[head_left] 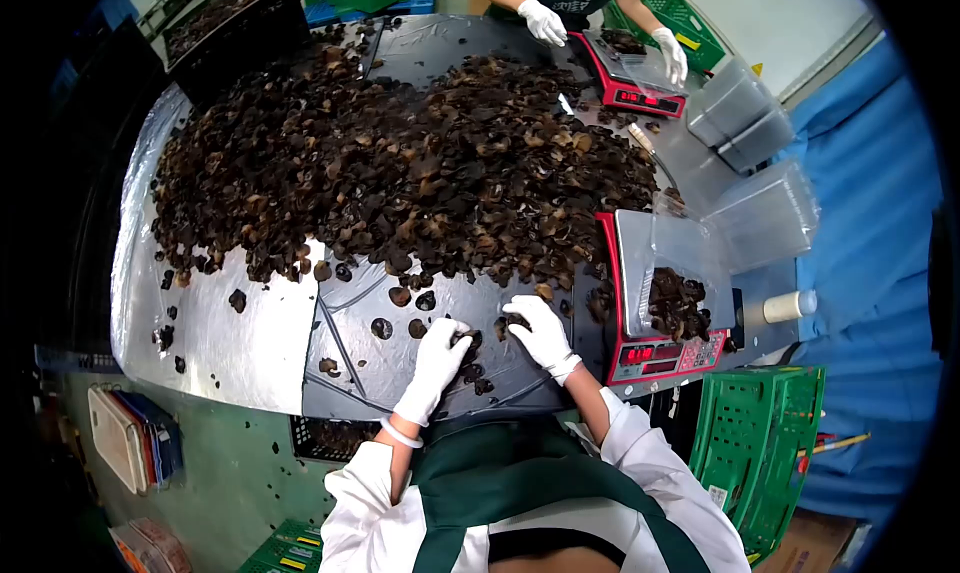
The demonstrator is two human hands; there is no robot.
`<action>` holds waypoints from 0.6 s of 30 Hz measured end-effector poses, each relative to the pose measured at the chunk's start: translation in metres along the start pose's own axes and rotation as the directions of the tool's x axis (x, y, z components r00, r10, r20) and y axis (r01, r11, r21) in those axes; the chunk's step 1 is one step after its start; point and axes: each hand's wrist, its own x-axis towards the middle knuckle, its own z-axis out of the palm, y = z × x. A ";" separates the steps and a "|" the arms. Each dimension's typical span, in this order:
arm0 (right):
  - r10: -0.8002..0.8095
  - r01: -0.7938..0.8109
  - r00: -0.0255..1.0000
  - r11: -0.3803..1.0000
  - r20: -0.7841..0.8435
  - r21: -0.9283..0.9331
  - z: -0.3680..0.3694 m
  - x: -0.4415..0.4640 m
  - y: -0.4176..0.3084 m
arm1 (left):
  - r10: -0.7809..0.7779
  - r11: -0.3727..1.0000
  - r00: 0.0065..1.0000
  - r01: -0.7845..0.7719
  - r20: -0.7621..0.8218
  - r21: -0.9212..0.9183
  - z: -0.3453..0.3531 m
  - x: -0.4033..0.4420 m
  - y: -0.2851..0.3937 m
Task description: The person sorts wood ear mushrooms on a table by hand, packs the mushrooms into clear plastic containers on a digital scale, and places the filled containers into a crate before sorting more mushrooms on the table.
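Observation:
My left hand (pixel 439 364), in a white glove, is at the front of the table with its fingers closed on a dark wood ear mushroom (pixel 471 341). Just right of it, my gloved right hand (pixel 543 335) pinches another brown wood ear mushroom (pixel 515 322) between thumb and fingers. A few loose pieces (pixel 477 376) lie between and below my hands. Behind them spreads a big heap of wood ear mushrooms (pixel 420 163). To the right stands a red scale (pixel 613 303) carrying a clear plastic box (pixel 690 248) partly filled with mushrooms.
Across the table a co-worker's gloved hands (pixel 543 21) are at a second red scale (pixel 640 100). Clear plastic boxes (pixel 765 213) stand along the right edge. A black crate (pixel 235 38) stands at the back left. Green crates (pixel 755 443) are at the lower right.

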 end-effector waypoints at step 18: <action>-0.010 0.054 0.991 0.944 0.137 -0.325 -0.008 -0.017 -0.024 | -0.344 0.664 0.928 0.349 0.144 -0.662 -0.059 -0.019 -0.033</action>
